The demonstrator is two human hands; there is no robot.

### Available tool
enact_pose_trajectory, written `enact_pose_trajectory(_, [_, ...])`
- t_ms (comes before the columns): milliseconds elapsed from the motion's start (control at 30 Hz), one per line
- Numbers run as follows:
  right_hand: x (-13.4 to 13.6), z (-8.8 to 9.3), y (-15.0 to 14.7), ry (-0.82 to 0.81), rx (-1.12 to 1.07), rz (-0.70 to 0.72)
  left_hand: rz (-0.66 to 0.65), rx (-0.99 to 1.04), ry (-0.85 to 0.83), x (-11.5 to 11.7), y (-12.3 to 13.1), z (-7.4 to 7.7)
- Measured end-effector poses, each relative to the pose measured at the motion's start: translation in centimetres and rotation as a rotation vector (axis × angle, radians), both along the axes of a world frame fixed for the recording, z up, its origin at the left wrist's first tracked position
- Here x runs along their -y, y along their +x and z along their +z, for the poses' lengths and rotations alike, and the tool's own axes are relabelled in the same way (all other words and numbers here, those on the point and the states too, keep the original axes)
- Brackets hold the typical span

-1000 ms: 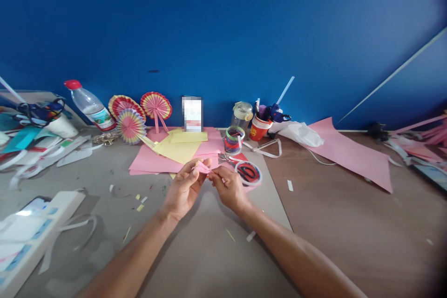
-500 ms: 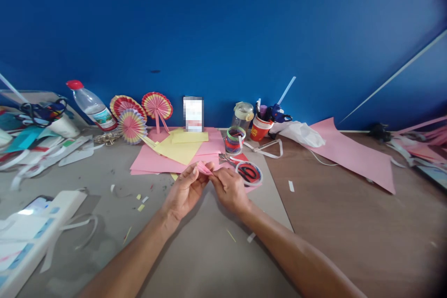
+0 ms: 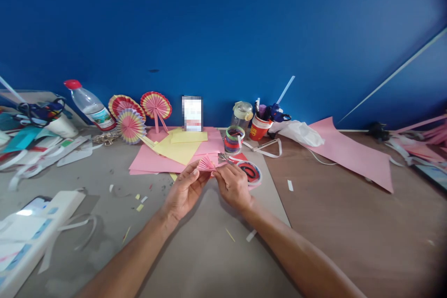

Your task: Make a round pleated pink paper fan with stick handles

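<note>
Between my hands is a small piece of pleated pink paper, its folds fanned out toward the upper left. My left hand pinches its left side between thumb and fingers. The fingers of my right hand close on its narrow right end and hide part of it. Just behind lie pink paper sheets with yellow sheets on top. Close to my right hand sits a round clear container with a black coil in it.
Finished pleated paper fans and a tilted red-capped bottle stand by the wall. A jar, a red cup with tools and a white bag are at the back right. A white power strip lies left.
The pleated pink paper has spread from a tight bundle into a wider fan shape. My right hand has shifted slightly to the right while both hands keep hold of the paper.
</note>
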State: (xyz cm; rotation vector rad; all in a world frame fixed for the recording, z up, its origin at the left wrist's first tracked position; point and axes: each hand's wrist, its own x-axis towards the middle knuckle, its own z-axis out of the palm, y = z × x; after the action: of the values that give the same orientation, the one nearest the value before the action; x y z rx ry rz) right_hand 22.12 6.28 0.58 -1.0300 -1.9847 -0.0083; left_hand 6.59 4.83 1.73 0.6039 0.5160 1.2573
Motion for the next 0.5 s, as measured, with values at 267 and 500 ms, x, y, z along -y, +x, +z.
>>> enact_pose_trajectory(267, [-0.24, 0.05, 0.27, 0.039, 0.044, -0.043, 0.011, -0.069, 0.016, 0.17, -0.07, 0.45])
enact_pose_trajectory(500, [-0.16, 0.43, 0.20, 0.108, 0.095, -0.030, 0.057, -0.141, 0.071, 0.08, 0.12, 0.63])
